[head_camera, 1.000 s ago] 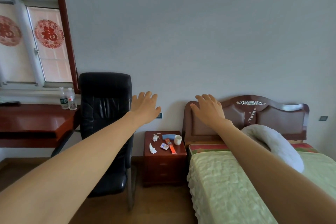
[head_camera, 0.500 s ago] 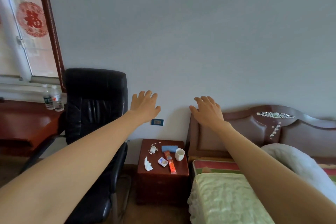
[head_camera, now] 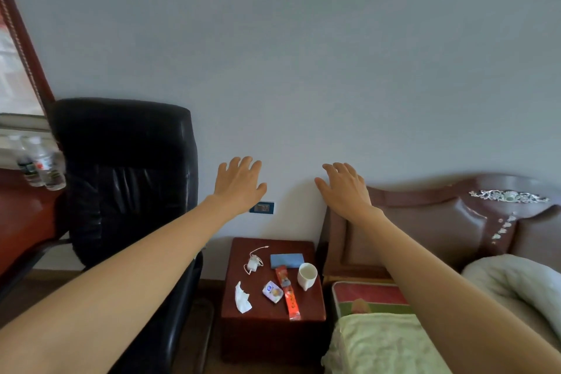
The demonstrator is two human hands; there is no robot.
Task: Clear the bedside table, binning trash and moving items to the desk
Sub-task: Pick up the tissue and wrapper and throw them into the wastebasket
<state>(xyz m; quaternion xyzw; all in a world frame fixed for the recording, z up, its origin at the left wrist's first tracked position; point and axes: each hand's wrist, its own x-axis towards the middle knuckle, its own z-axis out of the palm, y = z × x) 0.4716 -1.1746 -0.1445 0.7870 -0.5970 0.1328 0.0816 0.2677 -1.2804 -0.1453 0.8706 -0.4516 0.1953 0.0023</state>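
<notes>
The dark red bedside table (head_camera: pixel 258 317) stands low in the middle, between chair and bed. On it lie a white charger with its cable (head_camera: pixel 253 263), a blue flat box (head_camera: pixel 287 260), a white cup (head_camera: pixel 307 276), a long red-orange wrapper (head_camera: pixel 288 293), a small snack packet (head_camera: pixel 272 291) and a crumpled white tissue (head_camera: pixel 242 298). My left hand (head_camera: pixel 239 182) and my right hand (head_camera: pixel 344 187) are stretched out in the air above the table, fingers spread, both holding nothing.
A black leather office chair (head_camera: pixel 127 185) stands left of the table. The red wooden desk (head_camera: pixel 21 222) with two water bottles (head_camera: pixel 42 165) is at the far left. A bed (head_camera: pixel 385 343) with a brown headboard (head_camera: pixel 440 228) lies on the right. A wall socket (head_camera: pixel 262 207) sits above the table.
The view has closed in on the bedside table, which now looks larger and nearer. The desk and window have slid off to the left. Both hands stay spread and empty.
</notes>
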